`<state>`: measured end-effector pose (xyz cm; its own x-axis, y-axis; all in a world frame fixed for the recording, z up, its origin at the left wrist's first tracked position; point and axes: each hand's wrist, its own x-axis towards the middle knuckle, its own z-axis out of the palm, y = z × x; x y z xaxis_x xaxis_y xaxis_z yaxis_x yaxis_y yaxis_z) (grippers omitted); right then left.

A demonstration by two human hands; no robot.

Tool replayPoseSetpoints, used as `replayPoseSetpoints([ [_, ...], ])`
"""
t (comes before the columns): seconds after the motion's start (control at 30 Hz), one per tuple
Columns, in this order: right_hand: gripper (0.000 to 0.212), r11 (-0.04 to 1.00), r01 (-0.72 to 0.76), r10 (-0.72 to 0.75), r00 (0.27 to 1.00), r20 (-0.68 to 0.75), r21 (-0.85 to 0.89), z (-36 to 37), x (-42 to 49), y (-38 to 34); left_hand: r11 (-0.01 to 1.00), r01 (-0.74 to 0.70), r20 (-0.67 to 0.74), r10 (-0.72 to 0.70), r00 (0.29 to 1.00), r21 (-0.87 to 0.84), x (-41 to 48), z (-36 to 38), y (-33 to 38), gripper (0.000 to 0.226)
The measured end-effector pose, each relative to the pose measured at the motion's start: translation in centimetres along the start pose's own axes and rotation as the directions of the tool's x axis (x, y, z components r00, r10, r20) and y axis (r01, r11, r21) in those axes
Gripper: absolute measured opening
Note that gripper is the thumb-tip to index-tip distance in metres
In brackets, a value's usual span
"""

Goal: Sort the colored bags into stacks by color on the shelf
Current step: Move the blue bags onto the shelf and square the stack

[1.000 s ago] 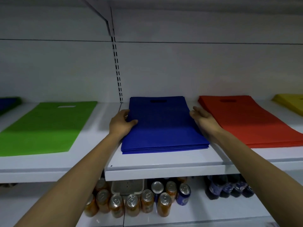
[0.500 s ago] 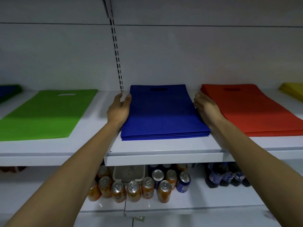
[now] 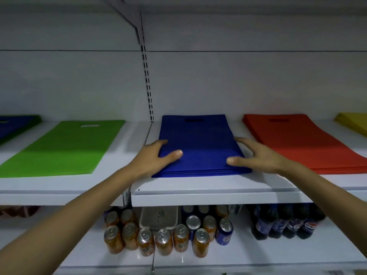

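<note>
blue bag stack [image 3: 198, 139] lies flat on the shelf [image 3: 198, 194], long axis front-to-back, handle slot toward the wall; left hand [image 3: 151, 158] and right hand [image 3: 258, 155], fingers loosely spread, press its side edges, thumbs on top.

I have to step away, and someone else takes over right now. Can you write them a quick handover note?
Left hand: open, at the left edge of the blue stack, thumb on top.
Right hand: open, fingers spread along the stack's right edge, thumb on top.
Where: everything is on the upper shelf. The green pile is to the left, the red stack to the right, and the yellow bags at the far right.
Done: blue, red, green and yellow lie in separate piles.
Left: probably squaring up the blue stack. At the far left a blue bag seems to lie on a dark green bag, so that pair may need sorting.
</note>
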<state>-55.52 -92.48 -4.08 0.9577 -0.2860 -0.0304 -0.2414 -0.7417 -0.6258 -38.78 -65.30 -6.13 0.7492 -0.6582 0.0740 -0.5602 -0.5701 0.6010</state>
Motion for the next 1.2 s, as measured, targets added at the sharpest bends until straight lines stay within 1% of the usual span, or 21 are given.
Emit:
replayPoseSetpoints([
  [0.07,0.114,0.995,-0.004,0.010,0.998,0.056,-0.099,0.8,-0.9,0.3,0.995,-0.015,0.034,0.012,0.999,0.094,-1.4,0.5,0.2,0.107],
  [0.13,0.114,0.991,0.017,-0.011,0.999,0.047,-0.130,1.5,-1.2,0.6,0.977,0.004,0.043,-0.014,0.999,0.211,-2.1,1.0,0.4,0.114],
  [0.17,0.111,0.991,0.025,-0.020,0.999,0.034,-0.135,1.7,-1.1,0.8,0.973,0.030,0.035,-0.039,0.999,0.228,-2.2,1.2,0.5,0.115],
  [0.23,0.104,0.992,0.023,-0.022,1.000,0.013,-0.127,1.7,-0.9,0.8,0.977,0.067,-0.014,-0.065,0.998,0.205,-2.2,1.4,0.5,0.112],
  [0.33,0.100,0.995,0.015,-0.012,0.999,0.031,-0.100,1.4,-0.6,0.5,0.979,0.082,-0.054,-0.073,0.996,0.188,-2.1,1.1,1.0,0.101],
  [0.4,0.101,0.995,0.018,-0.014,0.999,0.044,-0.100,1.3,-0.7,0.4,0.979,0.078,-0.049,-0.070,0.996,0.189,-2.3,0.8,1.4,0.098],
  [0.53,0.097,0.993,0.008,-0.001,0.998,0.055,-0.119,0.9,-1.1,0.3,0.993,0.073,-0.015,-0.072,0.997,0.094,-2.8,-0.1,1.5,0.095],
  [0.6,0.093,0.992,-0.011,0.017,0.999,0.050,-0.123,0.8,-1.1,0.3,0.991,0.068,-0.036,-0.065,0.997,0.116,-2.9,-0.2,1.5,0.087],
  [0.67,0.100,0.994,-0.031,0.037,0.998,0.058,-0.104,0.7,-1.1,0.2,0.990,0.070,-0.047,-0.065,0.997,0.125,-2.9,-0.1,1.6,0.082],
  [0.73,0.103,0.995,-0.033,0.039,0.997,0.062,-0.095,0.7,-1.2,0.1,0.990,0.074,-0.050,-0.068,0.996,0.124,-3.0,0.1,1.7,0.081],
  [0.87,0.100,0.996,-0.053,0.057,0.996,0.062,-0.074,0.8,-1.2,-0.1,0.989,0.071,-0.064,-0.063,0.996,0.132,-3.0,0.1,1.9,0.081],
  [1.03,0.100,0.993,-0.085,0.091,0.993,0.077,-0.079,0.9,-1.0,-0.4,0.987,0.072,-0.044,-0.066,0.997,0.147,-2.9,0.2,2.0,0.081],
  [1.1,0.100,0.994,-0.072,0.077,0.995,0.064,-0.085,0.7,-1.1,-0.9,0.985,0.071,-0.024,-0.068,0.997,0.157,-2.8,-0.1,2.1,0.084],
  [1.2,0.088,0.984,-0.010,0.010,1.000,0.000,-0.178,0.3,-0.7,-2.5,0.985,0.068,-0.017,-0.066,0.998,0.162,-2.9,-1.0,2.3,0.092],
])
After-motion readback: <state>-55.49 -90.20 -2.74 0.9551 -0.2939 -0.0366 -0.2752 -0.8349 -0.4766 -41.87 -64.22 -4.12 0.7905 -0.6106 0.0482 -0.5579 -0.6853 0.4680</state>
